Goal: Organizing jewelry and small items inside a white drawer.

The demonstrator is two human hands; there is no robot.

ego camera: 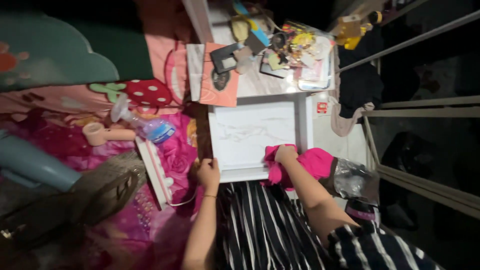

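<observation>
The bright pink cloth (300,167) lies bunched at the near right corner of the white marble-patterned tabletop (252,132), part of it on the surface and part hanging over the edge toward the person's lap. The right hand (285,153) presses down on it with the fingers curled closed around a fold of the fabric, so the cloth is gripped and held flat against the top; this looks like a wiping hold. The left hand (208,172) rests on the near left corner of the same tabletop, the fingers bent over the edge and holding nothing else; it seems to steady the small table so it does not slide on the soft bedding. Just right of the cloth a crumpled clear plastic bag (352,180) sits beside the forearm. On the white frame at the right there is a small square red and white sticker (321,107); its print is too small to tell. Behind the cleared surface, a salmon-pink card package (218,75) with a dark shape on it lies flat, and next to it a clear tray (302,55) is full of small colourful items, pushed to the far end, probably to keep the front free. To the left, on the pink flowered bedspread (165,215), lie a spray bottle (145,125) with blue liquid and a beige handheld device (102,134).
</observation>
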